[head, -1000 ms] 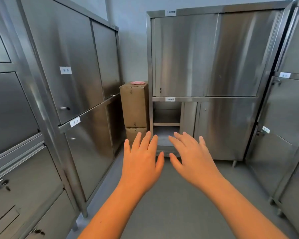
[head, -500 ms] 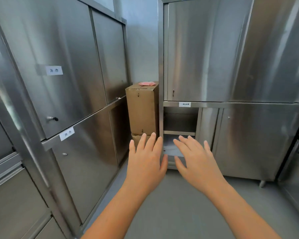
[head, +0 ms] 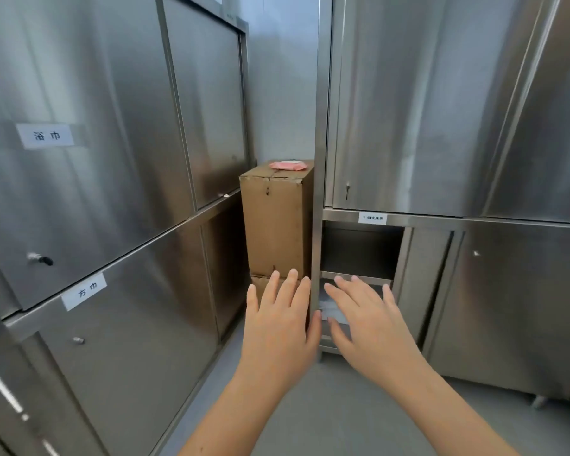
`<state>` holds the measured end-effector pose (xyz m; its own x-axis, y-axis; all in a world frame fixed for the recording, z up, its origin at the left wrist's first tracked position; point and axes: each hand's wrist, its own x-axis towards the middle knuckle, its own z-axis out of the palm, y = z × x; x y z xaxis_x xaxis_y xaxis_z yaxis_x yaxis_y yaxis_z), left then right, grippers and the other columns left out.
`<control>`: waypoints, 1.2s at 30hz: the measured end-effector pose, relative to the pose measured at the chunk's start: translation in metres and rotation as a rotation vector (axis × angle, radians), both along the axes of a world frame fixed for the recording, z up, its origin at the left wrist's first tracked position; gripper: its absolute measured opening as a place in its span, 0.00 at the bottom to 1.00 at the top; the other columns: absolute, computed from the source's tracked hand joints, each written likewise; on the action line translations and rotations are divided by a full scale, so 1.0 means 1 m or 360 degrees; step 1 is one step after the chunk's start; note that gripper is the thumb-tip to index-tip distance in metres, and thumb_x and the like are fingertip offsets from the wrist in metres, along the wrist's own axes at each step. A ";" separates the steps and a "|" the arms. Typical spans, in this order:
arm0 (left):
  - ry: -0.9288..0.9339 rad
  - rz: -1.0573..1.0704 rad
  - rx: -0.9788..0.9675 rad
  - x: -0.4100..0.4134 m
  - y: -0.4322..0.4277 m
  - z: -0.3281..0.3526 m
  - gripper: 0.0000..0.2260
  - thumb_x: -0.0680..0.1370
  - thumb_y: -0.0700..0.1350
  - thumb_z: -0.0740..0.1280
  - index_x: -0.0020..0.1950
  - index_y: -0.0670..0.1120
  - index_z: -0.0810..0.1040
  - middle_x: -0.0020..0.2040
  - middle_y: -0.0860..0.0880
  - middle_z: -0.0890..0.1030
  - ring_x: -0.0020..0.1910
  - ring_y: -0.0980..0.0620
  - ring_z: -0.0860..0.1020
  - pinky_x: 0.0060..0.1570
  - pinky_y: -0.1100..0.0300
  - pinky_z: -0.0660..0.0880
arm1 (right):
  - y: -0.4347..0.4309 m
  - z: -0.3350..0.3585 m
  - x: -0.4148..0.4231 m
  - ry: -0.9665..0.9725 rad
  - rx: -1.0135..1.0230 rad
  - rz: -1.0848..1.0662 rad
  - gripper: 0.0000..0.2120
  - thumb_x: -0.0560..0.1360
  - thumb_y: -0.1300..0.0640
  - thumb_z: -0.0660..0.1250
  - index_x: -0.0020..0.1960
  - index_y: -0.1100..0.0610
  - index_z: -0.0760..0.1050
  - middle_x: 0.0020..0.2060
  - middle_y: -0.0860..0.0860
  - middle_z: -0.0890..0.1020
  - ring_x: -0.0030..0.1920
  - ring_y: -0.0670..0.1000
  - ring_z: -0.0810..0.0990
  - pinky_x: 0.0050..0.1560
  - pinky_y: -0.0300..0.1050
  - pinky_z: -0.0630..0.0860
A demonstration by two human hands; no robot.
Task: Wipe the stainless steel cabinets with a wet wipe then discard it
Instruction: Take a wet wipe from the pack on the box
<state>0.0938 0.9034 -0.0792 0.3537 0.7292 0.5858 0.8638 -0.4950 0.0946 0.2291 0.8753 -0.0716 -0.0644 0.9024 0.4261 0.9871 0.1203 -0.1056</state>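
Cabinet (head: 112,192) at 9 o'clock, second cabinet (head: 425,110) at 3 o'clock: silver-grey steel, streaky vertical sheen. Label (head: 48,135): white, black characters. Cardboard box (head: 273,225) at 12 o'clock: plain brown. Packet (head: 287,165) on top: pink. Floor (head: 343,406): grey. Wall (head: 282,77): pale bluish white.

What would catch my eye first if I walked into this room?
Two open, empty hands are held out at the centre: the left hand and the right hand. Shiny stainless steel cabinets wall them in on both sides. In the corner between, a tall cardboard box carries a pink packet on top.
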 end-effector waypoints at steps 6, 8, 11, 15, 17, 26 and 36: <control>-0.0054 -0.0074 -0.0194 -0.016 0.098 -0.015 0.22 0.80 0.53 0.57 0.74 0.49 0.64 0.75 0.50 0.61 0.75 0.47 0.56 0.71 0.44 0.49 | 0.097 -0.016 -0.005 -0.0011 -0.0117 -0.0079 0.24 0.80 0.46 0.51 0.75 0.45 0.53 0.74 0.43 0.56 0.74 0.45 0.49 0.73 0.53 0.44; -0.0079 -0.0067 -0.0205 -0.027 0.136 -0.015 0.23 0.80 0.53 0.55 0.74 0.50 0.62 0.75 0.51 0.60 0.75 0.49 0.54 0.72 0.46 0.47 | 0.135 -0.015 -0.015 -0.0024 -0.0112 -0.0080 0.24 0.80 0.47 0.51 0.75 0.46 0.54 0.74 0.43 0.56 0.74 0.46 0.50 0.73 0.53 0.45; -0.0061 -0.0080 -0.0255 -0.047 0.194 -0.010 0.23 0.81 0.54 0.54 0.75 0.50 0.60 0.76 0.51 0.58 0.75 0.49 0.53 0.72 0.46 0.47 | 0.193 -0.007 -0.036 0.0008 -0.0096 -0.0047 0.23 0.80 0.47 0.52 0.75 0.47 0.55 0.74 0.44 0.58 0.75 0.46 0.51 0.73 0.54 0.45; -0.0060 -0.0083 -0.0167 -0.074 0.263 0.000 0.21 0.77 0.50 0.64 0.69 0.45 0.71 0.70 0.46 0.70 0.71 0.43 0.65 0.67 0.40 0.59 | 0.262 0.001 -0.061 0.0039 -0.0067 -0.0018 0.23 0.79 0.48 0.54 0.74 0.47 0.58 0.73 0.45 0.60 0.74 0.47 0.52 0.72 0.55 0.45; -0.0007 -0.0044 -0.0238 -0.083 0.295 0.002 0.23 0.79 0.52 0.60 0.72 0.47 0.66 0.73 0.48 0.65 0.73 0.46 0.60 0.69 0.42 0.55 | 0.293 -0.001 -0.070 0.0056 -0.0080 -0.0025 0.23 0.79 0.48 0.55 0.74 0.47 0.58 0.73 0.45 0.60 0.74 0.47 0.53 0.72 0.54 0.45; 0.0033 -0.0033 -0.0346 -0.084 0.407 -0.018 0.24 0.81 0.56 0.49 0.77 0.53 0.53 0.77 0.54 0.52 0.76 0.53 0.48 0.72 0.50 0.44 | 0.405 -0.014 -0.071 0.0065 -0.0160 -0.0031 0.24 0.80 0.48 0.54 0.74 0.47 0.56 0.74 0.45 0.59 0.74 0.47 0.52 0.72 0.54 0.45; 0.0082 -0.0057 -0.0276 -0.010 0.559 -0.017 0.24 0.81 0.56 0.50 0.76 0.52 0.55 0.76 0.52 0.56 0.75 0.51 0.51 0.72 0.48 0.45 | 0.553 -0.009 0.005 0.0101 -0.0068 -0.0077 0.24 0.79 0.48 0.55 0.74 0.47 0.57 0.73 0.45 0.60 0.74 0.46 0.53 0.72 0.53 0.47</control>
